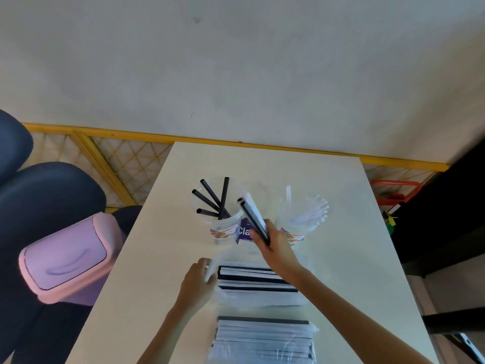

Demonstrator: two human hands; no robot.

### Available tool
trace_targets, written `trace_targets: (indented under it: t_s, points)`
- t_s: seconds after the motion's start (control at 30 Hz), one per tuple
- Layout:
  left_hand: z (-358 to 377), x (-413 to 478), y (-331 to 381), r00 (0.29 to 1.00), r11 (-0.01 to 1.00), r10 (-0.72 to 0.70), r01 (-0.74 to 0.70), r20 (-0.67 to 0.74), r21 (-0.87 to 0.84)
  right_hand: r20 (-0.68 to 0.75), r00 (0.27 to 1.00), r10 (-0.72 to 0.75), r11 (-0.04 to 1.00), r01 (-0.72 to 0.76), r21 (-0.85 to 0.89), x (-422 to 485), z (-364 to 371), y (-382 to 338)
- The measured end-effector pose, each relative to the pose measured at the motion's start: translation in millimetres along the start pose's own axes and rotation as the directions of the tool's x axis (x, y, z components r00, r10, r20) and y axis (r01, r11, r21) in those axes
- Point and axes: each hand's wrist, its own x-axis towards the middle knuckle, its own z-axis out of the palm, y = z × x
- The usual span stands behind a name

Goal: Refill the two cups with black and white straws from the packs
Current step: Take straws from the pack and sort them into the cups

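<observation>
A plain indoor work corner, perhaps of a shop or café, is being shown. A white table (147, 258) is being kept against a bare wall (236, 61) with a pink swing-lid bin (68, 256) beside it. Bulk packs of straws (262, 337) and printed plastic cups (223, 228) are being laid out on it.

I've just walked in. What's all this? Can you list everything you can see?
table: one, white, centre
left cup: one, clear with label, far part of table
black straws: four, black, in left cup
right cup: one, clear with label, beside left cup
white straws: a bunch, pale, in right cup
open pack: one, clear plastic, black and white inside, mid-table
near pack: one, alike, table's near edge
bin: one, pink, left of table
seats: dark blue, far left
rail: yellow, along wall
right hand: holds a few wrapped straws, black, between the cups
left hand: fingers grip open pack's left end
</observation>
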Motion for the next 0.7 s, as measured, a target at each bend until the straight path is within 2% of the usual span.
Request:
trace_targets:
  t_s: [0.07,0.13,0.2,0.27,0.37,0.5,0.6,0.7]
  points:
    - [-7,-2,5,0.995,0.995,0.086,-0.083,-0.046,0.061,-0.035,0.988,0.148,0.922,-0.125,0.365,9,-7,-17]
    - [-19,-5,17,0.977,0.983,0.176,-0.169,-0.122,0.065,0.058,0.957,0.284,0.757,-0.261,0.600,19,-17,-28]
    - [-32,-8,36,0.951,0.968,0.246,-0.250,-0.187,0.003,0.207,0.910,0.360,0.565,-0.389,0.728,23,-28,-33]
    - [-45,-11,60,0.940,0.945,0.272,-0.301,-0.206,-0.126,0.338,0.872,0.355,0.439,-0.475,0.763,21,-35,-35]
    - [-54,-14,90,0.945,0.878,0.276,-0.323,-0.178,-0.354,0.450,0.831,0.327,0.400,-0.553,0.731,11,-37,-31]
    - [-49,-11,118,0.983,0.782,0.175,-0.178,-0.063,-0.598,0.529,0.801,0.282,0.357,-0.599,0.717,-7,-34,-30]
    - [-37,-7,129,0.993,0.772,0.111,-0.105,-0.030,-0.627,0.535,0.793,0.291,0.431,-0.608,0.667,-21,-28,-31]
    - [-27,-2,135,0.993,0.801,0.058,-0.111,-0.107,-0.589,0.520,0.792,0.319,0.481,-0.608,0.632,-29,-24,-32]
